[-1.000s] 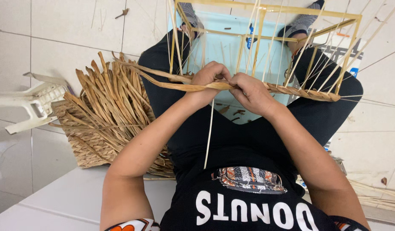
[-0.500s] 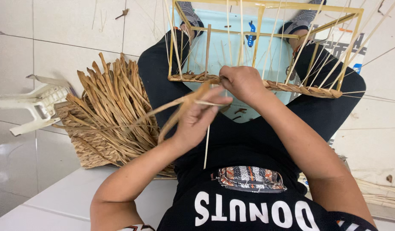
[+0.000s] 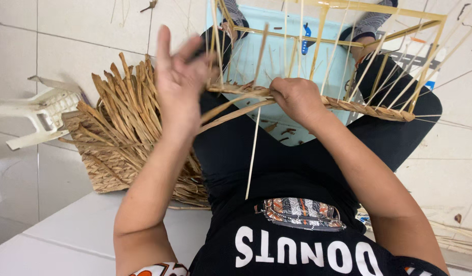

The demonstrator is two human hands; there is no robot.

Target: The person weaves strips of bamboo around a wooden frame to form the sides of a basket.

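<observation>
A square basket frame [image 3: 348, 56] of pale bamboo sticks is held over the lap of a seated person in black clothing, with thin upright ribs [image 3: 323, 38] rising from a woven band [image 3: 369, 110] of dried straw that runs along the frame's near edge. The right hand [image 3: 297, 99] is closed over the left end of this band, its fingers curled and pressing the straw against the frame. Two flat straw strands [image 3: 231, 110] are seen running out from under that hand, slanting down and to the left across the lap. The left hand [image 3: 180, 76] is raised beside the frame with its fingers spread and blurred; whether the strands are pinched by it or merely pass behind the palm cannot be told. A single thin rib [image 3: 252, 153] is left hanging straight down from the band over the black trousers.

Inside the frame, a light blue surface [image 3: 277, 56] is seen, scattered with small straw scraps. To the left, on the tiled floor [image 3: 67, 46], a partly woven basket [image 3: 105, 158] is set, with a sheaf of loose straw ends [image 3: 123, 102] fanned up from it. Just beside it, an overturned white plastic stool [image 3: 36, 110] is lying. More thin sticks [image 3: 451, 235] are scattered on the floor at the lower right.
</observation>
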